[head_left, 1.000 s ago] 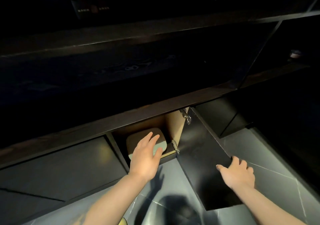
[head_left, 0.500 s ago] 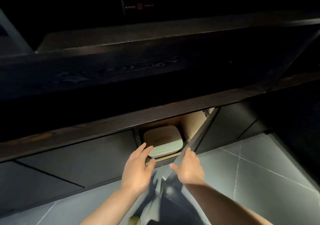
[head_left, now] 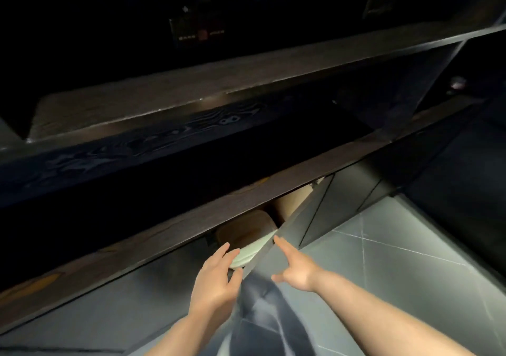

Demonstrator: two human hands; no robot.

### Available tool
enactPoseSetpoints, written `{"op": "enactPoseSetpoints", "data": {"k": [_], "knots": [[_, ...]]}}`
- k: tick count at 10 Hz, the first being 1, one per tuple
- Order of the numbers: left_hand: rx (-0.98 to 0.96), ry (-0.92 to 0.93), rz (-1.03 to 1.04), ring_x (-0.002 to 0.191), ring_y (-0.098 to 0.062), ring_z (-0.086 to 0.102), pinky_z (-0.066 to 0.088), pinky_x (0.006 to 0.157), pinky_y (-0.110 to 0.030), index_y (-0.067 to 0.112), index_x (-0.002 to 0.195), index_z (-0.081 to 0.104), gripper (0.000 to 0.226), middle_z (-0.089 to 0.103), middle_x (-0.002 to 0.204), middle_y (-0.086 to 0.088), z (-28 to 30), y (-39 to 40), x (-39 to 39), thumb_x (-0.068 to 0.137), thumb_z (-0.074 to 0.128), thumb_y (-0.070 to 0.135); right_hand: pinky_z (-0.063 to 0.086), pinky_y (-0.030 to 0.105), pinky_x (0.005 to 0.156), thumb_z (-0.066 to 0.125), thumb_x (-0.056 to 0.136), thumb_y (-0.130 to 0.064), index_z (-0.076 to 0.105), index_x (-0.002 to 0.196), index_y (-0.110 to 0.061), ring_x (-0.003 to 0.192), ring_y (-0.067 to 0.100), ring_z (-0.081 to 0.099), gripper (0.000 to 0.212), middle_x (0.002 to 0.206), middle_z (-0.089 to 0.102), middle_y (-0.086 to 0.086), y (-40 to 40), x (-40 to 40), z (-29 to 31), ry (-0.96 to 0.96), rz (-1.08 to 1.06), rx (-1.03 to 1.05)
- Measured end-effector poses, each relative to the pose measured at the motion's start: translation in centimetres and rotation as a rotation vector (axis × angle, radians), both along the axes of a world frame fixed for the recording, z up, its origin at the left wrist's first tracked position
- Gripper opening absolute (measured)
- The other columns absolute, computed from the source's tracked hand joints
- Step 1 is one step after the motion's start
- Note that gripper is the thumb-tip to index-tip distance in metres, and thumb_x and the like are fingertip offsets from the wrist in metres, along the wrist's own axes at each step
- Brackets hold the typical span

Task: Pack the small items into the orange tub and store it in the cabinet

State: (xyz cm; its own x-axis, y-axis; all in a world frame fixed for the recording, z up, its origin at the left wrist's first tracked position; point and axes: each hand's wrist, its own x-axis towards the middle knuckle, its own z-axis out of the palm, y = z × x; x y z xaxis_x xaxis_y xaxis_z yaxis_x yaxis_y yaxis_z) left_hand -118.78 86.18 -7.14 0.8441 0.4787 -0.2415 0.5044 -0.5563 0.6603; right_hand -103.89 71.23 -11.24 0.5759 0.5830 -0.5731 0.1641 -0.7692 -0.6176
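Head cam: door (head_left: 284,249) nearly shut btwn both empty, open hands; left hand (head_left: 216,281) fingers by tub (head_left: 247,239) risked pinching; right hand (head_left: 297,269) pointing at door

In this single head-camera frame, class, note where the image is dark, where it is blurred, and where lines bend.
Head view: the upper shelves sink into near-black; light falls mainly on the floor tiles; the cabinet door is smeared by motion blur; the straight shelf edges bow from wide-angle distortion.

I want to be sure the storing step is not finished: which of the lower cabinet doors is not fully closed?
The door under the right hand, ajar with the lidded tub visible behind it. The doors on both sides lie flush.
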Motion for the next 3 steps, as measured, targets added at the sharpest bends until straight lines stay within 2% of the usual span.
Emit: {"op": "enactPoseSetpoints", "data": {"k": [1, 3], "knots": [[-0.001, -0.07, -0.141, 0.138, -0.006, 0.026, 0.027, 0.114, -0.031, 0.035, 0.138, 0.042, 0.043, 0.026, 0.153, 0.016, 1.0, -1.0, 3.4, 0.095, 0.044, 0.035, 0.035, 0.016, 0.094, 0.065, 0.086, -0.023, 0.003, 0.15, -0.045, 0.145, 0.015, 0.024, 0.092, 0.161, -0.004, -0.014, -1.6, 0.1, 1.5, -0.114, -0.04, 0.004], [0.082, -0.147, -0.466, 0.14, -0.008, 0.024, 0.022, 0.113, -0.028, 0.033, 0.139, 0.04, 0.044, 0.025, 0.154, 0.013, 3.4, -6.5, 11.2, 0.096, 0.045, 0.034, 0.03, 0.032, 0.112, 0.062, 0.087, -0.027, 0.009, 0.152, -0.037, 0.147, 0.017, 0.017, 0.085, 0.162, -0.003, -0.008, -9.3, 0.9, 6.1, -0.278, -0.235, -0.145]]}}
